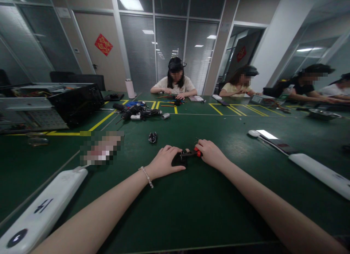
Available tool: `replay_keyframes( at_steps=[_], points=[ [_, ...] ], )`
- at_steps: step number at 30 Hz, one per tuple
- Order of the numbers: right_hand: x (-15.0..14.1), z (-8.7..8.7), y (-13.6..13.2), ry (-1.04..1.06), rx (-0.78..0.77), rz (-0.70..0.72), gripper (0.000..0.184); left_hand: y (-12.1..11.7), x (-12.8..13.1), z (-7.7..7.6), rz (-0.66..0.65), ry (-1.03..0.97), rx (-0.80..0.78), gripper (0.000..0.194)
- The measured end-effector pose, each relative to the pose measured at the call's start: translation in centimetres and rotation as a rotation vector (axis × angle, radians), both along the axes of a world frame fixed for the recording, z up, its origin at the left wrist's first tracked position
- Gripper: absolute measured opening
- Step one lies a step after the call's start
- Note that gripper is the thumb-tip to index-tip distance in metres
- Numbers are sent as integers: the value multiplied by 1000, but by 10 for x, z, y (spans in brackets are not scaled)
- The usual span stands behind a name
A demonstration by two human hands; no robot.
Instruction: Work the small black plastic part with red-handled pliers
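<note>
1. Low in the middle of the head view, I have the small black part (177,162) at the green desk (175,214), between the fingers and thumb of the left grip (164,160). That grip looks clamped around it, though the hand hides much of the part. I'd worry about a light pinch: a sideways pull could twist the part free.

2. Same view, to the right: the right grip (212,153) is closed on the red-handled pliers (191,153), whose dark nose reaches over the part. I cannot tell whether the tips are biting or only resting. If they merely rest, a hard squeeze could make them skid and scratch the surface.

3. Between the two grips, the pliers' nose lies close to the left fingertips. A slip toward that side could nip skin, and I judge this the worst risk. Too much force could also crack the part, if it is brittle.

4. Farther up the desk, I see a small dark piece (152,137) well apart from the hands, and a cable bundle (138,111) beyond it. Anything springing loose could skitter that way and be lost among the cables.

5. Off to the right, a phone (269,134) lies near a long white device (318,173); a wide swing of the right elbow could knock the device.
</note>
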State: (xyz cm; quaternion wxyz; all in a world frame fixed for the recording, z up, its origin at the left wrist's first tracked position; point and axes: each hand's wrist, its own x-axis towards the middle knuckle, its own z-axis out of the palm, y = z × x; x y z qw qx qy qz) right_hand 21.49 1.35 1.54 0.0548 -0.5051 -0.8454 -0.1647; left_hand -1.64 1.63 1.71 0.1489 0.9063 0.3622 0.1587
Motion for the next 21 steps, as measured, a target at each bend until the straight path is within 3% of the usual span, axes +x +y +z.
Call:
replay_keyframes(
  at_steps=[21],
  points=[
    [-2, 2, 0, 15, -19, -1, 27, 0, 0, 0, -9, -13, 11, 59]
  ],
)
